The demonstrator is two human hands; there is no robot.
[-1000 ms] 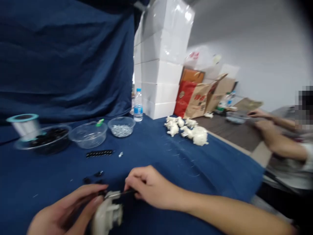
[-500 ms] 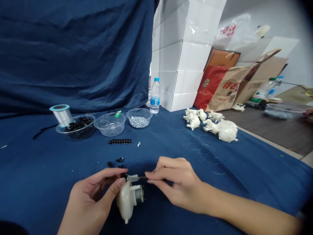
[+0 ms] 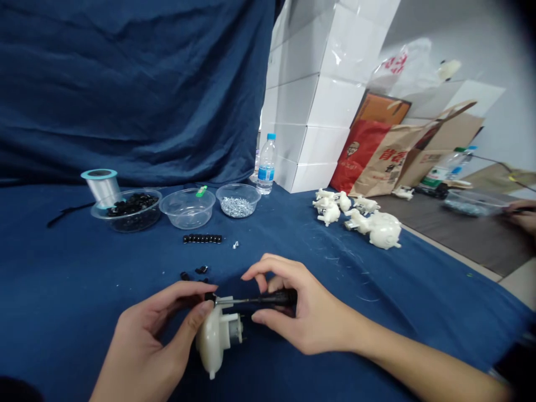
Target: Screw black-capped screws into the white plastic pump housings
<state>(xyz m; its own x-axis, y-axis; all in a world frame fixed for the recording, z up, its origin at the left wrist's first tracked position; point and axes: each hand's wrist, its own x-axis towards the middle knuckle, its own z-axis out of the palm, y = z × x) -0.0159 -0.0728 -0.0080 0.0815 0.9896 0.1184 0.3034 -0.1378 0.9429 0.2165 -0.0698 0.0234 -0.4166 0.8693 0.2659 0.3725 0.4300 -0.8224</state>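
My left hand (image 3: pixel 161 329) is closed, thumb and index finger pinching a small black part (image 3: pixel 210 297) at the top of a cream-white plastic shell (image 3: pixel 210 340). A small silver motor (image 3: pixel 235 330) sits in the shell's right side. My right hand (image 3: pixel 297 307) has a screwdriver (image 3: pixel 274 298) by its black handle, the butt in the palm and the index finger lifted off. Its metal shaft points left, along a white post of the shell, to the black part; the tip's exact contact is hard to see. Loose black pieces (image 3: pixel 201 269) lie just behind my left fingers.
Behind stand clear bowls: one with black parts (image 3: pixel 136 206), one plain (image 3: pixel 188 220), one with screws (image 3: pixel 238 206). Nearby are a wire spool (image 3: pixel 100 187), a black row of pieces (image 3: pixel 202 239) and a water bottle (image 3: pixel 266 167). White plastic parts (image 3: pixel 383 229) lie right; another person's hand (image 3: pixel 523 215) shows beyond.
My right fingers have loosened and spread, so the screwdriver's black handle now shows. The left hand keeps its hold on the shell. The view has shifted slightly.
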